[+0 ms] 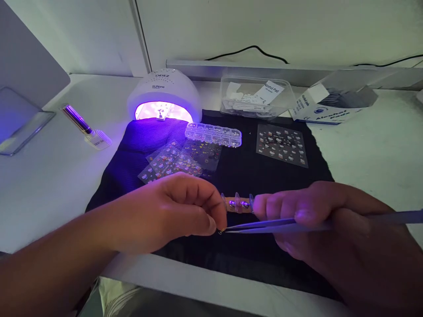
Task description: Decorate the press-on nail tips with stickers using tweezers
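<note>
My left hand (185, 211) is closed, thumb and forefinger pinching a tiny piece with gold and pale marks (220, 231), too small to name surely. My right hand (343, 237) is wrapped round a pair of long, pointed metal tweezers (264, 226). Their tips meet the tiny piece at my left fingertips. Just behind the tweezers, between both hands, is a strip with clear upright pieces and shiny purple-silver beads (237, 203). My hands hide its ends. All this is over a black cloth (244, 171).
A lit nail lamp (163, 90) stands at the back left. Near it are a clear rhinestone case (213, 135), sticker sheets (172, 160) and a nail polish bottle (87, 127). Another sticker sheet (280, 145), a plastic tub (257, 110) and an alcohol pad box (330, 112) are farther right.
</note>
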### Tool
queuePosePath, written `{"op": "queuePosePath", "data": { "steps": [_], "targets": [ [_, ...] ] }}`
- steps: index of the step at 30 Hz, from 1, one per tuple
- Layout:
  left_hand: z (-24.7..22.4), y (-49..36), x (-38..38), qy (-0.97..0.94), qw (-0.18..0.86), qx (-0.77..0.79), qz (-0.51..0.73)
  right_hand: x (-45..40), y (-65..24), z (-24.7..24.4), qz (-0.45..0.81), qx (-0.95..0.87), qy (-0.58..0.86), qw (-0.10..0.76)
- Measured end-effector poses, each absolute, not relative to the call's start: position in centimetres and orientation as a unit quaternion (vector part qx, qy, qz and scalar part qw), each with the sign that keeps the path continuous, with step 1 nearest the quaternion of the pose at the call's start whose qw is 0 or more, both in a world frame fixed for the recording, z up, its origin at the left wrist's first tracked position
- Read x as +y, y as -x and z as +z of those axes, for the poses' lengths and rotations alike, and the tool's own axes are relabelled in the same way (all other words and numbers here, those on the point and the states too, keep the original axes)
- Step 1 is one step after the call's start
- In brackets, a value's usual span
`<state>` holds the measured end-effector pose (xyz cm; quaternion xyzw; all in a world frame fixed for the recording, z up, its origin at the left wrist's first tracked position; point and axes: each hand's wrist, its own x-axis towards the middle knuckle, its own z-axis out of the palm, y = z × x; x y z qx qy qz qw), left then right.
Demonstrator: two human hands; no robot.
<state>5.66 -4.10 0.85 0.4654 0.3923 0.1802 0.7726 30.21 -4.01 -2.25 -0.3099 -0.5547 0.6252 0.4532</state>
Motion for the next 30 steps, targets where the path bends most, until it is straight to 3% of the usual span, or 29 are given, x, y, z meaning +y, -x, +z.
{"op": "queuePosePath", "data": {
  "steps": [23, 26, 30],
  "targets": [
    [1.0, -5.8, -4.0, -0.476, 0.763, 0.394, 0.189, -3.9, -29.0, -1.1, 0.653, -0.479, 0.346, 0.473],
    [1.0, -6.2, -4.2, -0.506, 0.71, 0.425, 0.242, -3.8, -28.8, -0.9, 0.64, -0.48, 0.348, 0.488],
    [0.7, -6.3, -5.1, -0.622, 0.522, 0.49, 0.317, -4.0, -28.8, 0.5, 0.591, -0.483, 0.367, 0.532]
  ]
}}
